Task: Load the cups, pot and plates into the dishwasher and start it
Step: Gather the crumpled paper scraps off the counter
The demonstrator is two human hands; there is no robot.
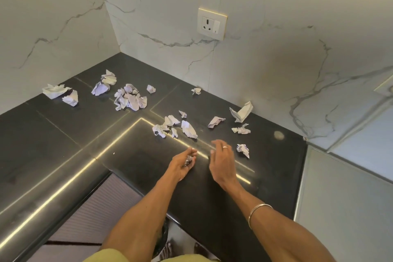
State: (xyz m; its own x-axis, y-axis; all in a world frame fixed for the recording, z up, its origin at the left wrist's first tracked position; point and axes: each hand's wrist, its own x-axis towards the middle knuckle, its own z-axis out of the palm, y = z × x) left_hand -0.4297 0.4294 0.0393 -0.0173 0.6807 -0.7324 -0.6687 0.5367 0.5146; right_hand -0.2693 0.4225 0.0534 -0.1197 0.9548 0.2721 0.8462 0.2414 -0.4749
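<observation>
Dishwasher, cups, pot, plates unseen; left hand (pixel 183 165) clutches crumpled white paper scrap (pixel 188 160), right hand (pixel 221 161) open, empty, centre frame; loading unstarted; next, locate dishes.

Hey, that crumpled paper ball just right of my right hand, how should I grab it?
Pinch the crumpled paper ball across its bunched middle from above with the right hand, which is open and nearest. It sits alone on the black countertop, so nothing blocks a top-down grab.

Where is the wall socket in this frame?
In the head view, the wall socket sits on the marble back wall, above the black counter, right of the corner.
</observation>
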